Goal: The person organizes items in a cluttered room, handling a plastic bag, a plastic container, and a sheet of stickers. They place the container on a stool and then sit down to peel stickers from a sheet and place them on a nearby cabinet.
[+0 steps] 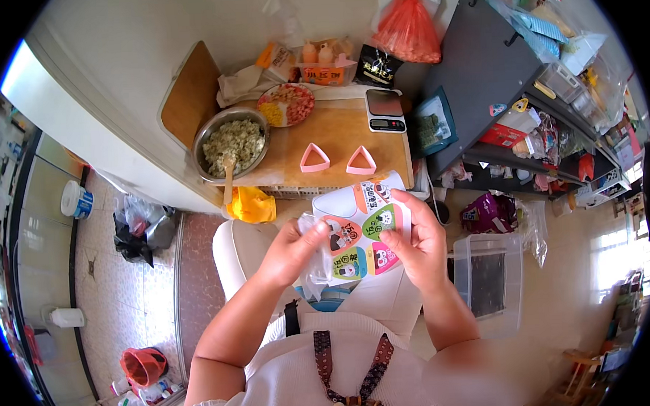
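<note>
Above my lap I hold a sheet of colourful onigiri stickers, one spot of which is bare backing. My left hand pinches the sheet's left side together with a crumpled clear plastic bag. On the right side, my right hand grips the sheet, its thumb resting on the stickers. Beyond the sheet, two pink triangular moulds stand apart on a wooden board. To their left is a steel bowl of seasoned rice, with a wooden rice paddle leaning in it.
A plate of chopped ingredients and a digital kitchen scale sit at the board's back. A dark shelf unit stands to the right. A clear plastic bin is by my right side. A yellow bag lies below the bowl.
</note>
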A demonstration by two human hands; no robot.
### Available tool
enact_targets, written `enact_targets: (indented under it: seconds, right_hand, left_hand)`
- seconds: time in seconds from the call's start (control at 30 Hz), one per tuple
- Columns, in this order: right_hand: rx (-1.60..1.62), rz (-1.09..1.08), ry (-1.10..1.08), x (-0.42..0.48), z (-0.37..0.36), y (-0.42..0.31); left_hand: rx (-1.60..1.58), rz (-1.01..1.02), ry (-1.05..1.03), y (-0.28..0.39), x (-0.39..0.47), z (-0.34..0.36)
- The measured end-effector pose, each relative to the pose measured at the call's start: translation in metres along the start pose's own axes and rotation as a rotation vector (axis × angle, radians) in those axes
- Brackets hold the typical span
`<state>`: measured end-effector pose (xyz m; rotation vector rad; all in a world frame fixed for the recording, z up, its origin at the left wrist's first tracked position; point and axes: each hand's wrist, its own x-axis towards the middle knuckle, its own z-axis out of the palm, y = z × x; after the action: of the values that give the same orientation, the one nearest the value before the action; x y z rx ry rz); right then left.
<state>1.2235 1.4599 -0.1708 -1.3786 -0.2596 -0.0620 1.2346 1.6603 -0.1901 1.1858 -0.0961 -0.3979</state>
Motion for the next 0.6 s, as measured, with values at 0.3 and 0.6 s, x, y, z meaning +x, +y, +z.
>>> enact_targets:
  seconds: [0.3,0.6]
  right_hand:
    - [-0.100,0.188,-0.105,0.000,-0.013,-0.011]
    - [-0.059,0.247,-0.083,0.001,-0.016,-0.014]
  left_hand:
    - [0.408,0.259,-0.107,0.010,-0.004,0.015]
    - [0.536,0.389,-0.104,0.015,-0.002,0.023]
